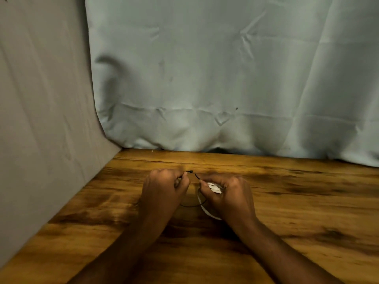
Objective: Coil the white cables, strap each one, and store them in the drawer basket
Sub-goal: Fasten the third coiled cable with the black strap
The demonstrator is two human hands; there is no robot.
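we judged ourselves partway through strapping one white cable, with the drawer basket nowhere in view and storing not yet begun. our right hand was clamped round the coiled cable just above the wooden table, pinching one end of a thin black tie; our left hand, just beside the cable, pinched the tie's head end, the ends not joined.

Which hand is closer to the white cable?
Right. The right hand is gripping the white cable in its fist; the left hand is beside it, pinching the black tie's head end.
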